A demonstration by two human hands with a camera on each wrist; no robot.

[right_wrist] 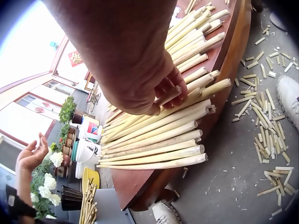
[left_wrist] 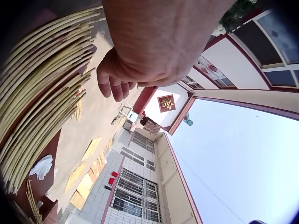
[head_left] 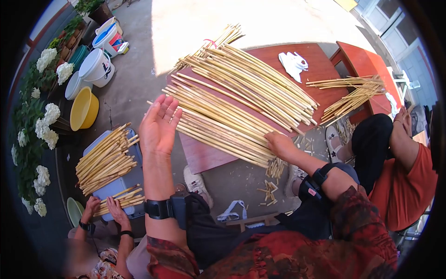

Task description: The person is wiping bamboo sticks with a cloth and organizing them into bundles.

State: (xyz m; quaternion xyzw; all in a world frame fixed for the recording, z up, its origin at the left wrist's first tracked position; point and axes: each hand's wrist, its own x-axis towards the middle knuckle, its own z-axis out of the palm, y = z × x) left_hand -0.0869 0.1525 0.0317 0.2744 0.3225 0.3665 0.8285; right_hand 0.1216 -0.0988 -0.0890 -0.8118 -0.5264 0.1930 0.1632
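Observation:
Long yellow stalks (head_left: 223,125) lie side by side in two broad layers on a red-brown low table (head_left: 316,58). My left hand (head_left: 159,128) is raised palm up beside the left ends of the nearer layer, its fingers loosely bent around nothing. In the left wrist view that hand (left_wrist: 135,70) hangs apart from the stalks. My right hand (head_left: 282,145) is at the near right ends of the layer. As the right wrist view shows, its thumb and fingers pinch the cut end of one stalk (right_wrist: 169,96), above the other stalk ends.
Cut stubs (head_left: 269,190) litter the floor by the table. At left, another person's hands (head_left: 116,214) handle shorter stalks on a grey-blue box (head_left: 104,193). A person in orange (head_left: 409,186) sits at right. White cloth (head_left: 292,65) lies on the table; buckets (head_left: 95,67) stand far left.

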